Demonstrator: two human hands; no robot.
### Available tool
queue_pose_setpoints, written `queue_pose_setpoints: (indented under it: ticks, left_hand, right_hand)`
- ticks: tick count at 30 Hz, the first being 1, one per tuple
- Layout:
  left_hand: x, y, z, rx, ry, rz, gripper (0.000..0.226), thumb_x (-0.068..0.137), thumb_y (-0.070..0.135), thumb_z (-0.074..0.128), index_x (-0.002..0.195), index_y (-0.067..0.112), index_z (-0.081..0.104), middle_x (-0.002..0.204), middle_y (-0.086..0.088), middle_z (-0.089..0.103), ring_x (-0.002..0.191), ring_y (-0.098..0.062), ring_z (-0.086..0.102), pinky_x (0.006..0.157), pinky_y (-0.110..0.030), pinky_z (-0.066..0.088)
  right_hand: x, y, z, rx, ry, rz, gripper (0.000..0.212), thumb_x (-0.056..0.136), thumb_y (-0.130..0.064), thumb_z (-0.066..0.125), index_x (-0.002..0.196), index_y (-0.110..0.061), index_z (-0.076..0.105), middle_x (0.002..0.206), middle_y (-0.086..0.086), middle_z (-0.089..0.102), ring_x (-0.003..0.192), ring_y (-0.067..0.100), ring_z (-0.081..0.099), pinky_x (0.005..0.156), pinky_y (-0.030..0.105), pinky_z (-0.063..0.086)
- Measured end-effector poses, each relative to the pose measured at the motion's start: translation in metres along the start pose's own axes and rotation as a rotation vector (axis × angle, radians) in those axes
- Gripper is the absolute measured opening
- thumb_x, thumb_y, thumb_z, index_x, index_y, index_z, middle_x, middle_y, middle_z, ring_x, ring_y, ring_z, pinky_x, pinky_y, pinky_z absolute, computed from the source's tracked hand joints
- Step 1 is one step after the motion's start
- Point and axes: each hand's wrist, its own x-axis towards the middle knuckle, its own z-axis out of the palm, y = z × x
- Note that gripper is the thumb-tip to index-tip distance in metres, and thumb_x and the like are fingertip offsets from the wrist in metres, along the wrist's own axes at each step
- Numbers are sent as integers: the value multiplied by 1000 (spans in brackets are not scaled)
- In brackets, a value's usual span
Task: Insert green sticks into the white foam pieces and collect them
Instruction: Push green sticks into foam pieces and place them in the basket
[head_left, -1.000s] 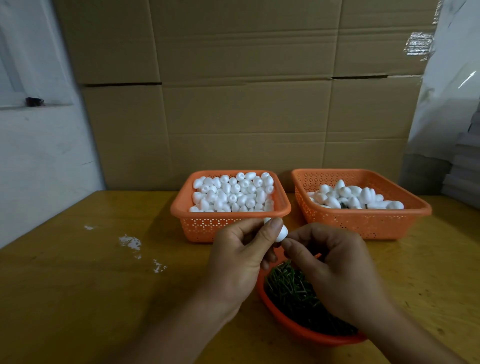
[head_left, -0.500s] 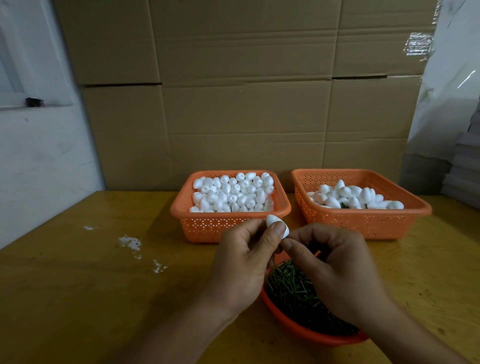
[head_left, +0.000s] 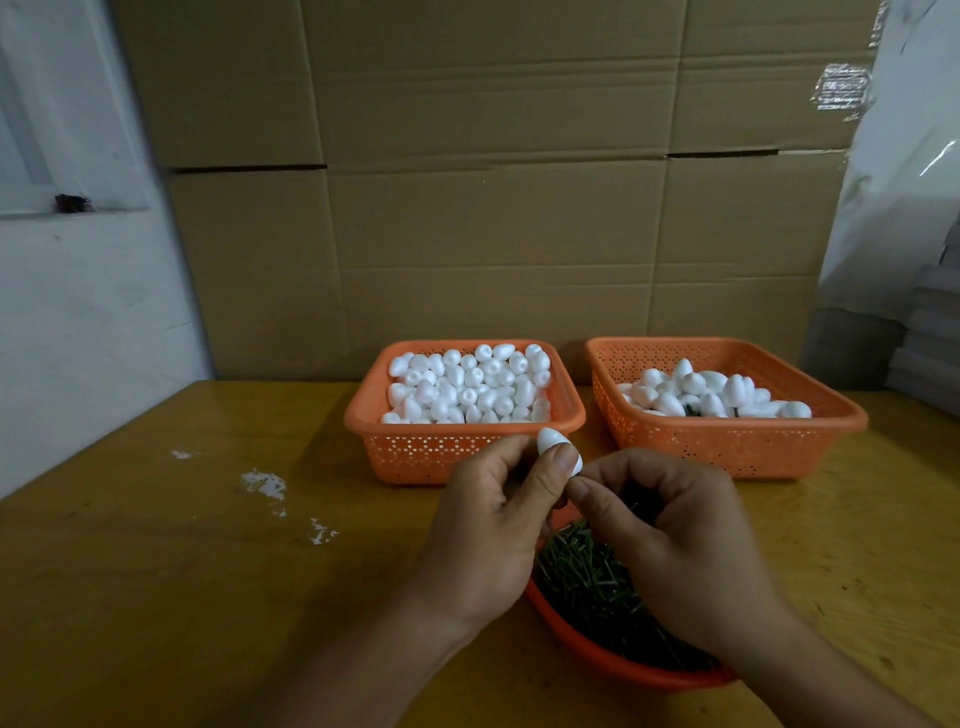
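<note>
Fingers of the right hand (head_left: 675, 540) are curling tight beside the foam piece (head_left: 551, 444), hiding whatever they are pinching. Left hand (head_left: 498, 525) is gripping that smooth white egg-shaped piece above the round bowl (head_left: 613, 662) of thin green sticks (head_left: 582, 577), partly covered, on the worktop (head_left: 208, 571).

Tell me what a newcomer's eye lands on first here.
Two hands meet at centre: the left hand pinches a white foam piece, and the right hand touches its tip. Behind stand two orange baskets, the left basket heaped with foam pieces. A bowl of green sticks sits under the hands.
</note>
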Motion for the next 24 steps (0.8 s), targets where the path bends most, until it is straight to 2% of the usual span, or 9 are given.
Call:
queue_pose_setpoints:
  ticks: [3,7,10,12,15,19,22,24]
  left_hand:
    - [0,0,1,-54,4,-13,25,95,43,61,75,30,67,62,10,56,59,-8,52,56,-18,44]
    - [1,-1,0,-87,1,-17,24,94,43,63,76,28,70,61,6,56,58,-9,52,55,-20,44]
    - [1,-2,-1,-89,1,-28,24,90,47,64,81,27,71,63,5,58,58,-7,54,56,-17,45]
    - [1,-4,-1,-97,0,-51,23,89,47,65,90,25,73,66,4,60,59,-8,55,55,-16,45]
    - [0,-7,1,-86,-6,-70,24,85,45,68,92,22,72,69,4,62,60,-10,57,56,-16,45]
    - [-3,-9,4,-73,-27,-78,18,85,41,69,88,24,72,68,5,62,60,-10,58,57,-17,47]
    - [-4,-10,6,-63,-46,-78,13,88,38,68,86,25,71,67,6,61,60,-10,58,56,-17,46]
    - [-5,-9,7,-59,-60,-80,14,87,39,67,86,25,71,67,7,61,60,-9,58,57,-16,46]
  right_hand:
    - [0,0,-1,26,-7,-1,10,91,-32,65,85,-30,72,66,-19,70,52,1,61,51,9,43]
    - [0,2,-1,43,25,44,13,89,-38,66,82,-30,73,66,-9,71,51,11,61,48,22,48]
    - [1,2,-4,29,47,67,14,87,-36,67,79,-27,73,67,-5,71,53,8,61,49,16,45]
    - [4,4,-8,-7,85,109,12,85,-36,68,79,-27,73,67,0,71,53,13,63,48,20,47]
    - [11,16,-22,-34,176,205,7,86,-22,74,79,-23,74,69,4,72,58,21,65,52,30,53]
    - [22,45,-54,-90,350,296,12,85,-12,77,81,-23,75,72,-5,75,56,9,67,55,26,55]
    - [25,71,-78,-145,467,351,17,85,-8,77,83,-25,74,68,-7,73,58,10,68,60,27,54]
    - [26,86,-91,-226,529,369,22,87,-9,76,83,-30,71,75,-10,71,66,10,67,64,29,54]
